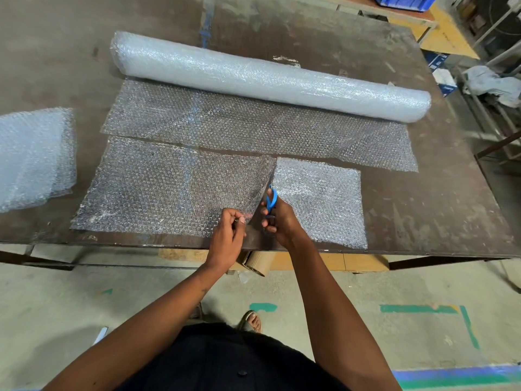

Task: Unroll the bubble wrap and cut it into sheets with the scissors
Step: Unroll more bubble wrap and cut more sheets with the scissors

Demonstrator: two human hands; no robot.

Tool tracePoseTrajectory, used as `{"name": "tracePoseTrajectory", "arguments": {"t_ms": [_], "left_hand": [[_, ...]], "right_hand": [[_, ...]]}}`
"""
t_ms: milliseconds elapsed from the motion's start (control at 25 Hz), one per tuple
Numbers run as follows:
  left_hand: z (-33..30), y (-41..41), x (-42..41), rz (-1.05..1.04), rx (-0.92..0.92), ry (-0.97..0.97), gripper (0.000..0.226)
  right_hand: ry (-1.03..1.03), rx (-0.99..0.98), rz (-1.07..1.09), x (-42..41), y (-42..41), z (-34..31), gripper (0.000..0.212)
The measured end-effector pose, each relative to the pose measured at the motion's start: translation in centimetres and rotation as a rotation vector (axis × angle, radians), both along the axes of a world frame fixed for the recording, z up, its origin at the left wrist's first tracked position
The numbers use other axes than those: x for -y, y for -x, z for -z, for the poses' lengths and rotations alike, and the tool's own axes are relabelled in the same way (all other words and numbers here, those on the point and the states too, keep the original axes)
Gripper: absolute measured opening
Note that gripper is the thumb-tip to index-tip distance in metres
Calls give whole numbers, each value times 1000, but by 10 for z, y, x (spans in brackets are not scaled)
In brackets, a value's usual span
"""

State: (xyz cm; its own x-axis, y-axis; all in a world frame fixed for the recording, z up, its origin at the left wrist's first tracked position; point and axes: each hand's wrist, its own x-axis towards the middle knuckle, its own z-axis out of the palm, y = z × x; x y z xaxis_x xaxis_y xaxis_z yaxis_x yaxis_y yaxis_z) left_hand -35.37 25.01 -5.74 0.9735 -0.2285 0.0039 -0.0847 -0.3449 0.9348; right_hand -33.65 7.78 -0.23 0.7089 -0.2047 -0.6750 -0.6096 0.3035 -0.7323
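A long bubble wrap roll (pixel 267 77) lies across the far part of the dark table (pixel 423 210), with an unrolled length (pixel 253 128) spread in front of it. Nearer me lies a separate cut strip (pixel 169 187). My left hand (pixel 229 232) pinches the lifted right edge of that strip near the table's front. My right hand (pixel 277 218) grips blue-handled scissors (pixel 271 197), blades pointing away along a slit between the strip and a smaller sheet (pixel 321 198) to its right.
A stack of cut bubble wrap sheets (pixel 33 156) sits at the table's left. Cardboard (pixel 256 263) lies under the front edge. A blue crate (pixel 403 1) and metal racks with cloth (pixel 490 86) stand at the far right. Teal floor tape (pixel 417 308) marks the ground.
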Motion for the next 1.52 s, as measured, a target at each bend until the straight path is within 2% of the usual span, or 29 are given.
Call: {"name": "tracePoseTrajectory", "arguments": {"t_ms": [240, 560, 1120, 1320, 1360, 1440, 1520], "left_hand": [[-6, 1, 0, -30, -41, 37, 7], [-7, 0, -1, -10, -49, 62, 7], [-1, 0, -1, 1, -37, 18, 4], [-1, 1, -1, -30, -63, 69, 2], [0, 1, -1, -39, -59, 77, 2], [2, 1, 0, -28, -24, 53, 5], [4, 0, 0, 53, 30, -20, 12]], "right_hand": [[-57, 4, 7, 2, -3, -7, 58], [-108, 19, -4, 11, -21, -1, 58], [-32, 56, 42, 19, -36, 6, 36], [232, 122, 1, 34, -18, -13, 44], [380, 144, -42, 41, -14, -16, 48], [839, 184, -193, 56, -3, -14, 53], [1302, 228, -278, 73, 9, -3, 45]]}}
